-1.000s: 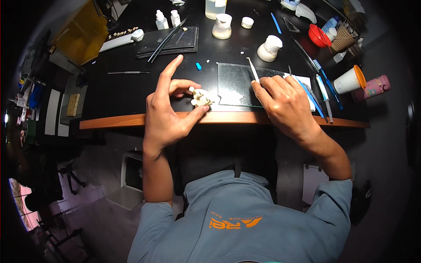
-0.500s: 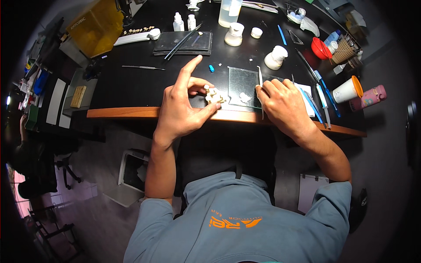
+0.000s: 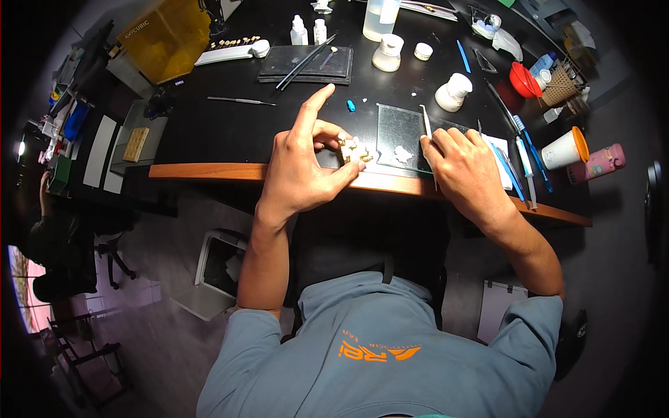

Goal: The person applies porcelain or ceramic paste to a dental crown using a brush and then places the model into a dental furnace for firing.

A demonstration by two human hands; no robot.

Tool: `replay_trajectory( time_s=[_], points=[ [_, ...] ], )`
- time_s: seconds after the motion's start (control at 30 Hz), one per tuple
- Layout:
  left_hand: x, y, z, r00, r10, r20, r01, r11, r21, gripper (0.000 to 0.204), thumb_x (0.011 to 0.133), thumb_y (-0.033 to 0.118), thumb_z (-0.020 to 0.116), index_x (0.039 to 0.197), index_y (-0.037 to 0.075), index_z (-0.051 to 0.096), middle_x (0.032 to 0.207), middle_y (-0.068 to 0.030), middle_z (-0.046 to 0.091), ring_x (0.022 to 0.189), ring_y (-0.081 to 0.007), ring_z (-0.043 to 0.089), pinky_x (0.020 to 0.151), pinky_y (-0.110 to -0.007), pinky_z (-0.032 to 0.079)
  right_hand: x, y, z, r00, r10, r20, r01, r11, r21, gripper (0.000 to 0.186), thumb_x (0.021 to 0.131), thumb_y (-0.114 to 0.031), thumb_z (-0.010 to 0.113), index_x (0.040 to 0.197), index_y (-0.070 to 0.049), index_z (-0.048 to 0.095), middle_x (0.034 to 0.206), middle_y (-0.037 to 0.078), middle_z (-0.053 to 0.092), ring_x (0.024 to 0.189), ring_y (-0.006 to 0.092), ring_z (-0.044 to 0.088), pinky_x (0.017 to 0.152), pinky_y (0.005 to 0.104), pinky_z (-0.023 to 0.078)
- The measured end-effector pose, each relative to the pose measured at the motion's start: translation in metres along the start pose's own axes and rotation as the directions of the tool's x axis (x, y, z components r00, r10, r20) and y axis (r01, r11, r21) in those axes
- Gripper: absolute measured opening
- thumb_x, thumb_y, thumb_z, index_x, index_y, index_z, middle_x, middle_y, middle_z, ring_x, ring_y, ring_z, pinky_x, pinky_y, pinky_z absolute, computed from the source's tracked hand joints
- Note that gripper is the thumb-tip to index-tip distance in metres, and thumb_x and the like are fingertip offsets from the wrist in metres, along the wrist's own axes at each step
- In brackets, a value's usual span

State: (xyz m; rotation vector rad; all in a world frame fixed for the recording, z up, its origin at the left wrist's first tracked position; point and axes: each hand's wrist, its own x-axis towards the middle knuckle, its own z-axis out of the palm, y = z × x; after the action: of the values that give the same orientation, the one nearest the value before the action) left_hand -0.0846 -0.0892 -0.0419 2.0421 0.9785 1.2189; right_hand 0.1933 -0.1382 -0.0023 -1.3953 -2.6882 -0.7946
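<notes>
My left hand [image 3: 298,174] pinches a small cream-coloured dental model [image 3: 354,150] between thumb and fingers at the table's front edge, its index finger pointing up. Closed around a thin white spatula [image 3: 426,120], my right hand [image 3: 461,167] is at the right side of a glass slab [image 3: 394,125]. The spatula's upper end sticks out above the fingers, and its lower end shows partly below them. A white smear of paste [image 3: 401,153] lies on the slab, between the two hands. Past the slab sits a small bright blue piece [image 3: 350,106].
Beyond the hands stand white jars [image 3: 454,92], dropper bottles [image 3: 299,31] and a dark flat case [image 3: 306,64] with brushes across it. Blue-handled tools [image 3: 524,150], a white cup [image 3: 561,150] and a pink bottle [image 3: 598,164] are at right. A metal instrument [image 3: 241,101] lies at left.
The whole scene has shifted slightly to the right in the picture. Both hands keep nearly the same grip and place relative to the table.
</notes>
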Motion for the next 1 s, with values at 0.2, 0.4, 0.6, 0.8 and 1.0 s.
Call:
replay_trajectory(
  time_s=[0.2, 0.4, 0.6, 0.8, 1.0],
  points=[
    [-0.001, -0.001, -0.002, 1.000, -0.001, -0.003, 0.001, 1.000, 0.008, 0.100, 0.073, 0.015, 0.091, 0.159, 0.000, 0.042, 0.092, -0.0111, 0.080, 0.082, -0.0204, 0.079, 0.081, -0.031, 0.060, 0.002, -0.002, -0.002, 1.000, 0.005, -0.004, -0.005, 1.000, 0.012, 0.027, 0.090, -0.011, 0.070, 0.115, 0.001, 0.074, 0.095, 0.007, 0.066, 0.093, 0.0203, 0.067, 0.082, 0.0376, 0.051],
    [0.002, 0.001, 0.000, 1.000, -0.007, -0.002, 0.007, 1.000, 0.012, 0.102, 0.072, 0.014, 0.093, 0.160, 0.002, 0.043, 0.091, -0.0082, 0.080, 0.083, -0.0162, 0.076, 0.081, -0.029, 0.057, -0.011, 0.006, -0.015, 0.998, 0.040, -0.050, -0.036, 0.996, 0.077, 0.028, 0.090, -0.011, 0.068, 0.115, -0.001, 0.074, 0.094, 0.007, 0.065, 0.091, 0.0220, 0.067, 0.082, 0.0381, 0.051],
    [0.003, 0.002, 0.007, 1.000, -0.017, 0.019, 0.016, 1.000, 0.004, 0.100, 0.076, 0.011, 0.092, 0.162, 0.001, 0.041, 0.091, -0.0053, 0.078, 0.083, -0.0101, 0.070, 0.079, -0.024, 0.053, -0.052, 0.029, -0.042, 0.937, 0.226, -0.267, -0.133, 0.936, 0.325, 0.033, 0.073, -0.002, 0.078, 0.106, -0.003, 0.076, 0.092, 0.008, 0.071, 0.088, 0.0251, 0.071, 0.077, 0.0399, 0.052],
    [-0.003, 0.004, 0.001, 0.996, -0.075, 0.054, 0.073, 0.996, 0.046, 0.102, 0.077, 0.008, 0.090, 0.163, -0.001, 0.037, 0.097, -0.0048, 0.076, 0.090, -0.0095, 0.069, 0.084, -0.024, 0.052, -0.119, 0.068, -0.040, 0.809, 0.515, -0.285, -0.357, 0.814, 0.459, 0.022, 0.083, 0.003, 0.076, 0.104, -0.001, 0.079, 0.094, 0.013, 0.074, 0.082, 0.0311, 0.071, 0.074, 0.0406, 0.054],
    [0.004, 0.006, 0.005, 0.995, -0.094, 0.044, 0.093, 0.995, 0.032, 0.102, 0.074, 0.009, 0.092, 0.161, -0.001, 0.041, 0.094, -0.0056, 0.078, 0.087, -0.0098, 0.071, 0.083, -0.025, 0.054, -0.185, 0.085, -0.034, 0.704, 0.674, -0.225, -0.451, 0.668, 0.592, 0.021, 0.090, 0.010, 0.072, 0.109, 0.005, 0.078, 0.095, 0.016, 0.074, 0.085, 0.0264, 0.074, 0.077, 0.0340, 0.057]
  ],
)
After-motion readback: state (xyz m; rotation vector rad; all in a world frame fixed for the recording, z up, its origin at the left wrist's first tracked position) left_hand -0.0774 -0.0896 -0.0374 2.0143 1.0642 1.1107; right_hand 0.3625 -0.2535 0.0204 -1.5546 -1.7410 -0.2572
